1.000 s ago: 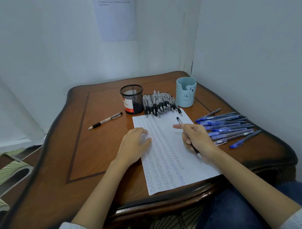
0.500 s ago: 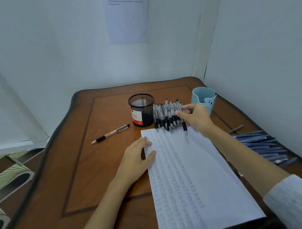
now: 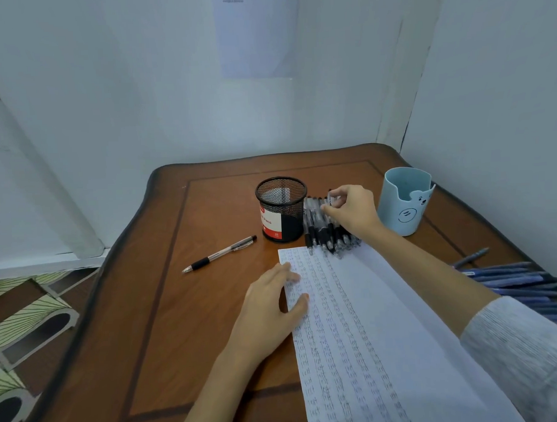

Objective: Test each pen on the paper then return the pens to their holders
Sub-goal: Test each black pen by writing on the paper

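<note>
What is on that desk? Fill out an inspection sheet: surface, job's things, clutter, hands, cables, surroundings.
Surface: brown wooden table.
Job's things: paper covered in test marks; black pens in a row between mesh holder and blue cup; blue pens piled at right; both holders look empty.
Clutter: lone pen left of the mesh holder.
Hands: left hand flat on the paper's edge; right hand pinches one of the black pens.
Cables: nothing seen.
Surroundings: white walls, printed sheet on the wall, patterned floor at left.
</note>
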`<state>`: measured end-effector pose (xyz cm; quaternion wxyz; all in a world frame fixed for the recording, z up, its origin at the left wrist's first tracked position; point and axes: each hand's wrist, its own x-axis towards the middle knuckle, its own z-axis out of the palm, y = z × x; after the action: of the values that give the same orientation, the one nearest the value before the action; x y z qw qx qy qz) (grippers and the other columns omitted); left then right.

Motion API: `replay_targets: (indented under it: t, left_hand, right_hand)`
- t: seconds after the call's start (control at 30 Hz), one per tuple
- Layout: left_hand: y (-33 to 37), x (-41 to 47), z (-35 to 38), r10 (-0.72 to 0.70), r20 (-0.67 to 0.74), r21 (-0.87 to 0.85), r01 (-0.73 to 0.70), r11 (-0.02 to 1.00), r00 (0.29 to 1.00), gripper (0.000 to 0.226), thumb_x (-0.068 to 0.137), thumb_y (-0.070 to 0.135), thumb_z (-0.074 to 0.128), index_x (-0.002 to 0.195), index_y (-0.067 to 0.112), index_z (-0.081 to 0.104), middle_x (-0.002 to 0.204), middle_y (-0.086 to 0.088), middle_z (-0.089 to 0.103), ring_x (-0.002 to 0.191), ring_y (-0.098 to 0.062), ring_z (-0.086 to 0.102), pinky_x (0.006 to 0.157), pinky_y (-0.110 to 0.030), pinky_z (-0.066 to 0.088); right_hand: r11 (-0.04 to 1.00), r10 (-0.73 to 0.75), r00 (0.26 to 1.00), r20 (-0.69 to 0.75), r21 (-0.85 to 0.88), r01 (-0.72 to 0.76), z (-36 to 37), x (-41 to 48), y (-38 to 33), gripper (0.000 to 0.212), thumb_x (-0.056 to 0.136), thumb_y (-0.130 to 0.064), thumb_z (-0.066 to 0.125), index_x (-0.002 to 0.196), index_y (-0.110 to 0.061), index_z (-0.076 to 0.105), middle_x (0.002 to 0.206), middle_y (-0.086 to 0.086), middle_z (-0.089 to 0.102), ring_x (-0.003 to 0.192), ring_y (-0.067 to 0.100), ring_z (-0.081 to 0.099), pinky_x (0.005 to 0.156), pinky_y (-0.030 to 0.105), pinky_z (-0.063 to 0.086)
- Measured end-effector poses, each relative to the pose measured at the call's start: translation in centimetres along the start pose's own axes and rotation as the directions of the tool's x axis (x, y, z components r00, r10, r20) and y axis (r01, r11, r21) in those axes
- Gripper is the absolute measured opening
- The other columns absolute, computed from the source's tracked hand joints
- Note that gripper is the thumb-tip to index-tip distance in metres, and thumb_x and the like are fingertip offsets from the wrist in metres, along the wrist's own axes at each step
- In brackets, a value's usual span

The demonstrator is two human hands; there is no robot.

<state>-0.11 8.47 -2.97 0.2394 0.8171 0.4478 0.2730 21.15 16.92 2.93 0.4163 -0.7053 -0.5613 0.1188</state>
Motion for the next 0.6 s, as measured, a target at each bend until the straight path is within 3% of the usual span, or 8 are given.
replay_targets:
  t: [0.1, 0.23, 0.37, 0.5, 0.6]
  left_hand:
    - [0.0, 0.0, -0.1, 0.000, 0.004, 0.002, 0.000, 1.000, 1.000, 0.036, 0.092, 0.040, 0.058, 0.126, 0.029, 0.054, 0.147, 0.016, 0.038, 0.137, 0.003, 0.025, 0.107, -0.019, 0.014]
    - [0.3, -0.1, -0.3, -0.024, 0.019, -0.017, 0.025, 1.000, 1.000, 0.035, 0.091, 0.039, 0.059, 0.125, 0.029, 0.056, 0.146, 0.016, 0.039, 0.138, 0.000, 0.026, 0.111, -0.024, 0.017]
    - [0.5, -0.3, -0.7, -0.053, -0.013, -0.121, 0.051, 0.991, 0.998, 0.025, 0.091, 0.028, 0.061, 0.116, 0.028, 0.060, 0.138, 0.013, 0.049, 0.131, 0.000, 0.037, 0.108, -0.021, 0.027]
    - [0.9, -0.7, -1.3, -0.100, -0.159, -0.154, 0.075, 0.985, 0.982, 0.019, 0.091, 0.017, 0.062, 0.108, 0.026, 0.062, 0.117, 0.017, 0.057, 0.110, 0.007, 0.048, 0.098, -0.011, 0.038]
    - [0.8, -1.3, -2.2, -0.130, -0.124, -0.089, 0.119, 0.989, 0.984, 0.023, 0.091, 0.022, 0.061, 0.114, 0.026, 0.062, 0.124, 0.014, 0.057, 0.119, 0.000, 0.048, 0.095, -0.010, 0.034]
  right_hand:
    - [1.000, -0.012, 1.000, 0.005, 0.019, 0.012, -0.5, -0.4, 0.1, 0.021, 0.088, -0.011, 0.068, 0.108, -0.004, 0.067, 0.084, 0.011, 0.069, 0.076, 0.008, 0.056, 0.093, 0.028, 0.048]
    - [1.000, -0.026, 0.999, 0.021, 0.006, 0.026, -1.4, -1.3, 0.3, 0.016, 0.091, -0.010, 0.061, 0.105, -0.008, 0.069, 0.073, -0.006, 0.059, 0.066, 0.002, 0.051, 0.062, 0.008, 0.042]
    - [0.998, -0.053, 0.997, 0.061, -0.029, 0.055, -1.8, -3.0, -0.1, 0.017, 0.090, -0.006, 0.059, 0.102, -0.009, 0.071, 0.075, -0.005, 0.061, 0.064, 0.002, 0.051, 0.061, 0.012, 0.041]
    - [0.993, -0.113, 0.988, 0.102, 0.036, 0.110, -1.7, -5.4, -1.3, 0.015, 0.090, -0.002, 0.058, 0.096, -0.007, 0.071, 0.076, 0.001, 0.063, 0.060, 0.002, 0.049, 0.054, 0.003, 0.039]
    - [0.987, -0.139, 0.977, 0.164, 0.102, 0.124, -0.7, -6.8, -2.4, 0.017, 0.090, 0.001, 0.058, 0.094, -0.008, 0.071, 0.077, 0.000, 0.064, 0.056, 0.001, 0.049, 0.052, 0.004, 0.040]
